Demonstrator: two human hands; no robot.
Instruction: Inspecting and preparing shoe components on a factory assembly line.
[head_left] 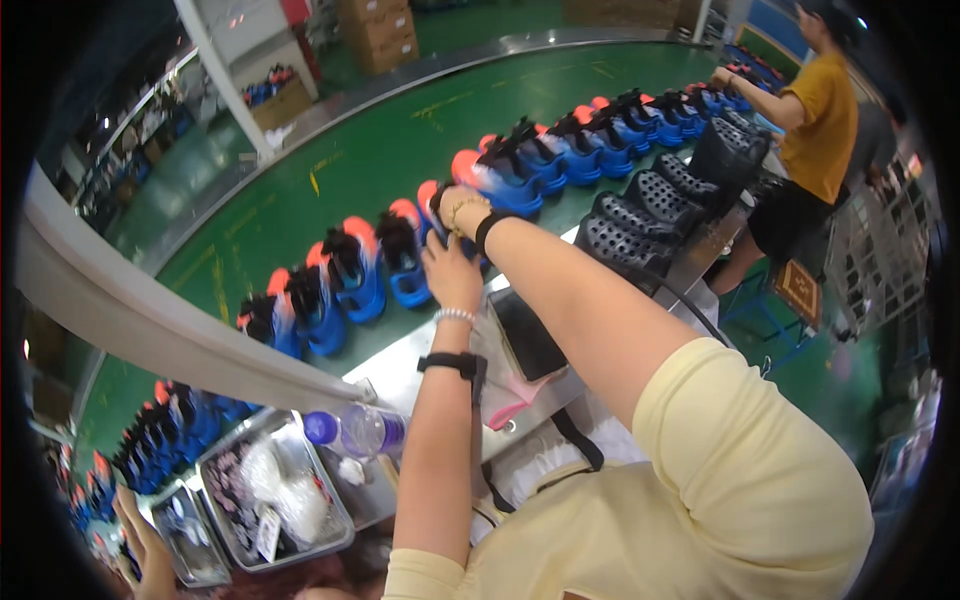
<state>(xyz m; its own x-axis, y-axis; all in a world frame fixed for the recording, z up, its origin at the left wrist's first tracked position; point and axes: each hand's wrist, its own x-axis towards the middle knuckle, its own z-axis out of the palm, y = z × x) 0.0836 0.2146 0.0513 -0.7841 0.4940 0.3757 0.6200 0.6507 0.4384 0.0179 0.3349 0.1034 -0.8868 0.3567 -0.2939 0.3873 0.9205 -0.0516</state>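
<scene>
A long row of blue shoes with orange soles point(345, 275) stands on a green conveyor belt point(390, 150). Both my hands reach out to one blue shoe point(440, 215) at the belt's near edge. My left hand point(450, 270) presses on its near side, fingers closed around it. My right hand point(462, 205), with a bracelet and a black wrist strap, grips the same shoe from above. The shoe is mostly hidden behind my hands.
Black perforated trays point(640, 215) are stacked to the right on the metal worktable point(400, 365). A purple-capped bottle point(350, 430) and metal trays with bagged parts point(270, 490) lie at lower left. A person in a yellow shirt point(820, 110) works at the far right. Another person's hand point(145, 545) shows at lower left.
</scene>
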